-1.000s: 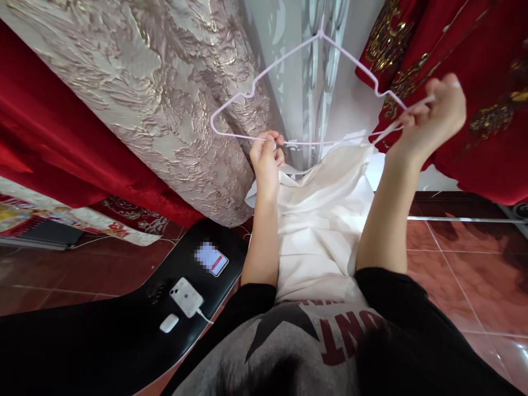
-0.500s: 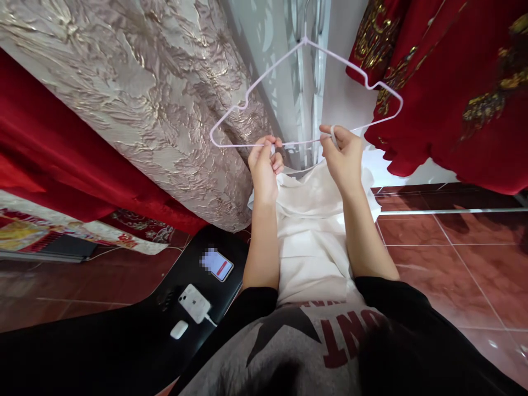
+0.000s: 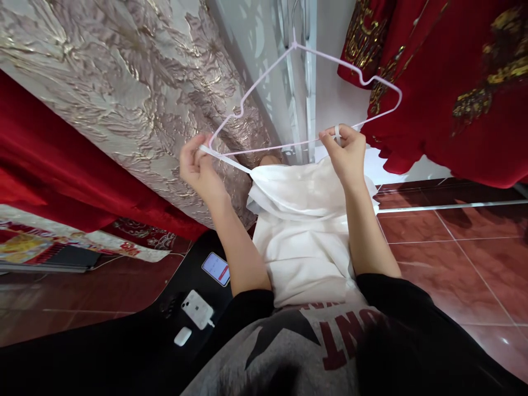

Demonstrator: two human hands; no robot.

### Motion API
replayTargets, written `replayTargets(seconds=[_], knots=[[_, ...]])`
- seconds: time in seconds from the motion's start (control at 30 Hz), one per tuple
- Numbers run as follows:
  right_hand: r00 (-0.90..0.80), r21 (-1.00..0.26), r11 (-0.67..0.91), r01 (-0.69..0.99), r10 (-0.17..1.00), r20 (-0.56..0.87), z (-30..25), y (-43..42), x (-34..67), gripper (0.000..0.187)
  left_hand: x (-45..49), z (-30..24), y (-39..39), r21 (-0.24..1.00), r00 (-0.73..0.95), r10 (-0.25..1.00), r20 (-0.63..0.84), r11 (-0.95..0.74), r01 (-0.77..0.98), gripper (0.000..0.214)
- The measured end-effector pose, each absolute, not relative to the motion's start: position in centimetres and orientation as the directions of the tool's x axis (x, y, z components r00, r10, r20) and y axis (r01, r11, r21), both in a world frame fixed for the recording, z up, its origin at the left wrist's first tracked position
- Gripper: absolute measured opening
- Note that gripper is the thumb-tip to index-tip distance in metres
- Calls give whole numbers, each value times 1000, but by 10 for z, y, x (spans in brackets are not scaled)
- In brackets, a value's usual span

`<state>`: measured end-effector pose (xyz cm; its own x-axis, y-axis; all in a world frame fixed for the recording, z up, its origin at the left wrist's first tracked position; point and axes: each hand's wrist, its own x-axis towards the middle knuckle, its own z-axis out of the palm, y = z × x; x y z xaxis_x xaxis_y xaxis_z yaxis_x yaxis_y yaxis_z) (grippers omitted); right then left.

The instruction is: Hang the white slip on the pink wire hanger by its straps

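Observation:
A pale pink wire hanger [image 3: 268,148] hangs upright in front of me, its hook toward the top edge. My right hand [image 3: 345,154] pinches the hanger's bottom bar right of its middle, with a white strap looped over a finger. At the hanger's lower left corner, my left hand [image 3: 196,163] grips another white strap [image 3: 234,163], pulled taut from the white garment [image 3: 303,190]. That thin garment drapes over my lap below the bar. Whether the left fingers also touch the hanger wire, I cannot tell.
Textured pinkish-gold fabric [image 3: 136,82] hangs at left, beside red cloth [image 3: 61,148]. A red garment with gold embroidery [image 3: 437,110] hangs at right. On a black seat [image 3: 136,341] lie a lit phone [image 3: 216,268], a white phone [image 3: 198,309] and a small white case [image 3: 182,336].
My left hand has moved left along the hanger to its corner, drawing the strap out taut. My right hand has stayed on the bar. The hanger has tilted slightly.

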<state>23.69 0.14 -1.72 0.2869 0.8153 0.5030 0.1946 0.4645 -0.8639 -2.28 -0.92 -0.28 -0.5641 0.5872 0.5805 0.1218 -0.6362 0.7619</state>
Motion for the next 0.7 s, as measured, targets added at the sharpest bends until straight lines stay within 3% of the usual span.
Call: replayTargets(seconds=[0.1, 0.17, 0.27, 0.37, 0.57, 0.7], knots=[[293, -866, 461, 193, 816, 499, -18, 2, 236, 17, -24, -2, -2, 514, -474, 358, 804, -820, 251, 33], [265, -866, 465, 184, 825, 499, -19, 2, 234, 16, -24, 1, 4, 475, -398, 346, 850, -829, 294, 33], [213, -864, 471, 177, 839, 501, -19, 2, 232, 16, -28, 3, 17, 507, -309, 423, 852, -812, 289, 24], [216, -855, 479, 201, 829, 516, -21, 4, 235, 17, -37, -3, 32, 589, -332, 505, 797, -772, 241, 18], [204, -843, 481, 240, 824, 529, -24, 6, 240, 21, -47, -12, 43, 744, -395, 666, 633, -664, 73, 33], [185, -853, 467, 235, 840, 511, -21, 4, 236, 19, -36, 19, 31, 704, -230, 672, 704, -702, 105, 35]])
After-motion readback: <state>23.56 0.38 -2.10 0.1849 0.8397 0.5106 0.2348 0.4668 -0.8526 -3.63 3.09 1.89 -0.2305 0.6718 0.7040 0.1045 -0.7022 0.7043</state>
